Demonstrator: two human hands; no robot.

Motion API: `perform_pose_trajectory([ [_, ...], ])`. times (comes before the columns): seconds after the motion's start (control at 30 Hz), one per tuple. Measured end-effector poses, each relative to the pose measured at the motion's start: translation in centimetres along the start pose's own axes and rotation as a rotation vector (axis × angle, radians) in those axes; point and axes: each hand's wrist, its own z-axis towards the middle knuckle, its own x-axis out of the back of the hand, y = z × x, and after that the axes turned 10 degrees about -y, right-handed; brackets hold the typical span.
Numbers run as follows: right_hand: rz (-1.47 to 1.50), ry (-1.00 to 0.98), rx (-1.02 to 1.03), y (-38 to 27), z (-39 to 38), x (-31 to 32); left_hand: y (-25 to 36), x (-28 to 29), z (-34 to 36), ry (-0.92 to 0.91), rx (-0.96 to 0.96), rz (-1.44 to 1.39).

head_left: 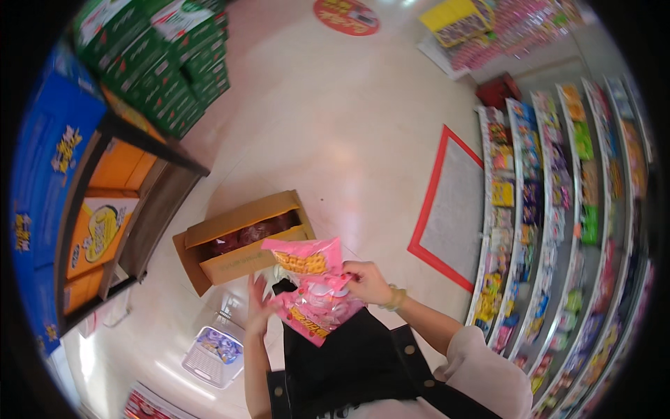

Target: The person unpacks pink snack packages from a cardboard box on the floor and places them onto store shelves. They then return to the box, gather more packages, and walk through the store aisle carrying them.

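Pink bags pinched at edge by right grip; left grip spread. Bags could be dropped beyond box's near edge if one-sided pinch slipped.

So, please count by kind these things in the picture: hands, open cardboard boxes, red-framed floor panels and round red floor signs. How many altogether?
Hands: 2, left hand and right hand, the right holding pink packaging
Open box: 1
Red-framed panel: 1
Round red sign: 1
Total: 5
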Motion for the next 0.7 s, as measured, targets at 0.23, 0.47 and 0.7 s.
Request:
perform_pose_trajectory([
  [0.23,0.499,0.483,-0.076,-7.4,-18.1,5.0,10.8,-18.8,3.1,-0.948,0.283,-0.111],
  [0.47,0.299,0.965,-0.095,-6.6,-34.6,5.5,3.3,-36.5,-1.1,-0.882,0.578,0.215],
  [0.7,0.461,1.934,0.236,-1.5,-51.9,6.9,-5.4,-51.0,-1.9,-1.027,0.633,-0.053],
])
